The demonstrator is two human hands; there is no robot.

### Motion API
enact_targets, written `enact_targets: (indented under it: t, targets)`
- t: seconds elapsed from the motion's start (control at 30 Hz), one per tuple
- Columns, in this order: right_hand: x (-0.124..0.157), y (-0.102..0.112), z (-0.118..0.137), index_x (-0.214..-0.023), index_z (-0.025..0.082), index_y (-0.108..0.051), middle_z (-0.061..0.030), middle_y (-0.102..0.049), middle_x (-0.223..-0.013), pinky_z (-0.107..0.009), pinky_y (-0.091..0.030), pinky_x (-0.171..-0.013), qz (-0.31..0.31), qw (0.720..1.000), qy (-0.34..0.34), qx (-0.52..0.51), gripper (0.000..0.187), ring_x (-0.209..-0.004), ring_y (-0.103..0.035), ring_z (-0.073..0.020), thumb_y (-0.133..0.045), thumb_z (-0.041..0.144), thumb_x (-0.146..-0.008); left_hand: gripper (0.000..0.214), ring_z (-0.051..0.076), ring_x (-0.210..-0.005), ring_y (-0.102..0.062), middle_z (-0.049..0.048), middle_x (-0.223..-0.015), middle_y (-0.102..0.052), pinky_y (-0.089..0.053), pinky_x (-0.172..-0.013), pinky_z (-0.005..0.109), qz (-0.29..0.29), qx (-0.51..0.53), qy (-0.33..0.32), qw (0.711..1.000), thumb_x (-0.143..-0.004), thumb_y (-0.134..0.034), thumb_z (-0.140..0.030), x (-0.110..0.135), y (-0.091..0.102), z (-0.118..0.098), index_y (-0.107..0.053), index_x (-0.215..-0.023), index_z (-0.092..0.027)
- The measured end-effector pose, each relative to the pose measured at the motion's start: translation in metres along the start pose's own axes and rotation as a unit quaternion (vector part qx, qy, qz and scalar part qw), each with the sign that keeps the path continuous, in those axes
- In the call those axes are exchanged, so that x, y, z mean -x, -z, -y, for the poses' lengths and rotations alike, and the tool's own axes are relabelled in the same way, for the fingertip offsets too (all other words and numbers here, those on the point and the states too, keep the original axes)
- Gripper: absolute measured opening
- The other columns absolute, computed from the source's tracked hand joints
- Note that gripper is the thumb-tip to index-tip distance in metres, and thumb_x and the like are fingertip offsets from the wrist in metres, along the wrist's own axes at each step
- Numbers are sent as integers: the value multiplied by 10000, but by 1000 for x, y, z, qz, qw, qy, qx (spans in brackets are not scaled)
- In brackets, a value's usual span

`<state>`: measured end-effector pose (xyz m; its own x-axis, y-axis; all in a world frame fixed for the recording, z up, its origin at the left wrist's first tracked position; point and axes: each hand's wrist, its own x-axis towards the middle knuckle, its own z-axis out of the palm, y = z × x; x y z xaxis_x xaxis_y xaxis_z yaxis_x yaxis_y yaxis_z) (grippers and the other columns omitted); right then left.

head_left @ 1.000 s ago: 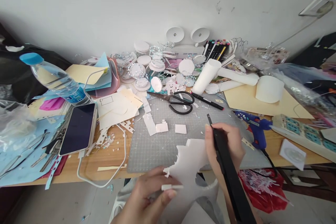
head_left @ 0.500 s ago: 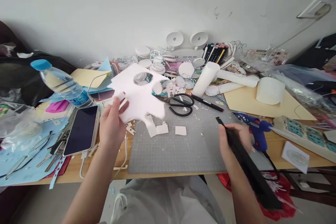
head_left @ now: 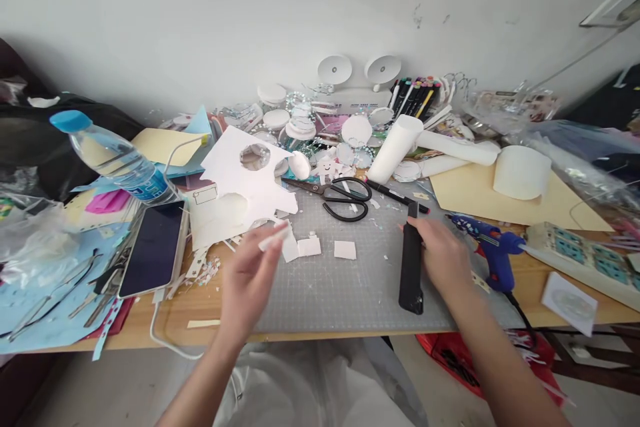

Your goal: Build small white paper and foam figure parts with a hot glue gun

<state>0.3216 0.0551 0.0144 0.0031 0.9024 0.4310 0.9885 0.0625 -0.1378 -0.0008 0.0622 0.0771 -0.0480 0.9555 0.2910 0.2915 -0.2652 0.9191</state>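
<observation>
My left hand (head_left: 250, 280) is raised over the left part of the grey cutting mat (head_left: 330, 300), pinching a small white piece of paper (head_left: 274, 238). At the mat's right side my right hand (head_left: 443, 253) grips a long black tool (head_left: 411, 270), narrow at its far end; its exact kind is not clear. A large white sheet with cut-out holes (head_left: 233, 173) lies beyond my left hand. Between the hands are small white paper rectangles (head_left: 345, 250). Black-handled scissors (head_left: 345, 197) and a black marker (head_left: 397, 197) rest farther back.
A blue glue gun (head_left: 493, 250) and a power strip (head_left: 580, 257) lie to the right. On the left are a phone (head_left: 153, 247), a water bottle (head_left: 115, 160) and paper scraps. White rolls (head_left: 395, 147), round white pieces and pens (head_left: 415, 100) crowd the back by the wall.
The large white sheet has left my left hand and lies on the table. My left hand has moved right with a small paper piece. The black tool has swung more upright in view.
</observation>
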Motion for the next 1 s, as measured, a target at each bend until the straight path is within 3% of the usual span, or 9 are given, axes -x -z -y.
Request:
enact_targets:
  t: [0.13,0.27,0.37,0.5,0.63,0.73,0.8,0.87,1.0]
  targets:
    - [-15,2,-12,-1012,204,-630,-88,-673,-912,-336,-447,-599,55,998,20,36,252,-863,-643,-275,-448,98,-874,247,103,-661,-590,6,-750,-702,-488,-648,207,71,129,180,973,-838,-686,-398,25,-22,10,-753,-988,-214]
    - [-13,20,-1,-1161,172,-590,-119,-626,-963,-386,-482,-692,40,998,16,43,311,-944,-612,-306,-449,131,-886,277,91,-639,-603,-26,-670,-660,-484,-639,189,60,187,231,953,-782,-746,-369,30,-31,13,-708,-996,-198]
    - [-2,35,37,-1167,186,-575,-83,-592,-931,-385,-496,-805,-5,992,30,-119,265,-898,-595,-243,-510,217,-913,267,89,-620,-617,-32,-672,-660,-476,-611,183,62,201,230,950,-751,-772,-354,30,-36,7,-650,-914,-183]
    - [11,38,102,-1217,249,-542,-68,-596,-1067,-300,-519,-779,109,919,103,-365,355,-933,-593,-189,-637,266,-876,291,99,-597,-620,-32,-667,-665,-477,-591,194,96,202,220,950,-750,-771,-350,33,-41,3,-575,-889,-186]
    - [14,22,125,-1069,245,-609,-29,-634,-910,-280,-510,-735,61,890,96,-442,163,-826,-606,-156,-592,199,-914,275,155,-686,-661,7,-748,-701,-521,-651,262,134,128,153,971,-852,-670,-383,32,-31,13,-538,-1018,-207]
    - [16,11,118,-1014,242,-633,-10,-637,-870,-269,-504,-698,61,891,28,-449,133,-747,-596,-141,-633,204,-886,438,253,-1043,-632,108,-1162,-671,-509,-893,419,137,-72,2,988,-865,-662,-379,19,-22,26,-504,-1244,-226]
    - [20,4,112,-980,245,-642,-6,-648,-881,-267,-507,-699,81,895,-8,-439,118,-746,-602,-143,-641,195,-873,488,344,-1237,-499,154,-1349,-557,-421,-1004,531,154,-248,-86,952,-838,-700,-340,8,-22,33,-530,-1275,-204]
    - [23,-1,109,-968,244,-647,-16,-668,-922,-281,-512,-729,91,901,-27,-423,111,-783,-617,-159,-623,185,-877,378,398,-1276,-440,164,-1351,-556,-384,-1009,587,181,-359,-128,907,-850,-684,-281,-3,-26,37,-599,-1201,-172]
    - [25,-4,106,-985,237,-654,-47,-682,-997,-319,-519,-777,74,906,-42,-415,105,-835,-625,-183,-607,219,-893,225,390,-1256,-448,127,-1202,-653,-381,-992,573,201,-389,-149,887,-861,-670,-229,-11,-29,33,-655,-1074,-161]
